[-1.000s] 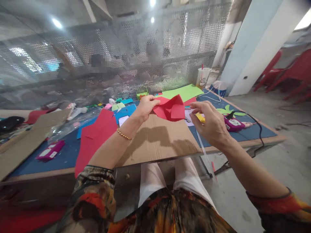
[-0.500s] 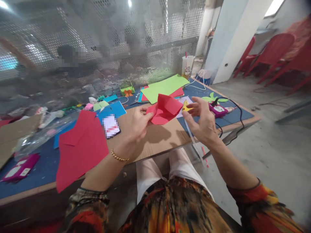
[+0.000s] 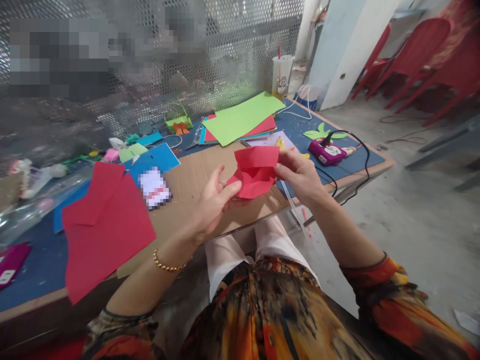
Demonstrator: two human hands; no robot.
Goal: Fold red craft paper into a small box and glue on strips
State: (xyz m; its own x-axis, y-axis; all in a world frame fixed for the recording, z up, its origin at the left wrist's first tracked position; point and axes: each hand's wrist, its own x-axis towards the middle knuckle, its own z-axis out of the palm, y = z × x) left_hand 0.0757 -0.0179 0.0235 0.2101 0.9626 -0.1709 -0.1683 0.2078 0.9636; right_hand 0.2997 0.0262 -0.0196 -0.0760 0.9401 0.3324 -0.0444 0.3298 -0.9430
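A small folded red paper box is held above the cardboard sheet, its open side toward me. My left hand supports its lower left corner, thumb on top, with the index finger raised off the paper. At the box's right edge, my right hand pinches the wall between thumb and fingers. Just behind the right hand lies a yellow glue gun, partly hidden by the hand and the box. The cardboard lies flat beneath both hands.
Large red paper lies left, beside a phone. Green paper sheets lie at the back, near a small green basket and a drink cup. A purple power strip with a black cable is on the right.
My right hand has closed onto the box's right edge; before, it was apart with fingers spread. The box has turned to face me. The view has shifted slightly.
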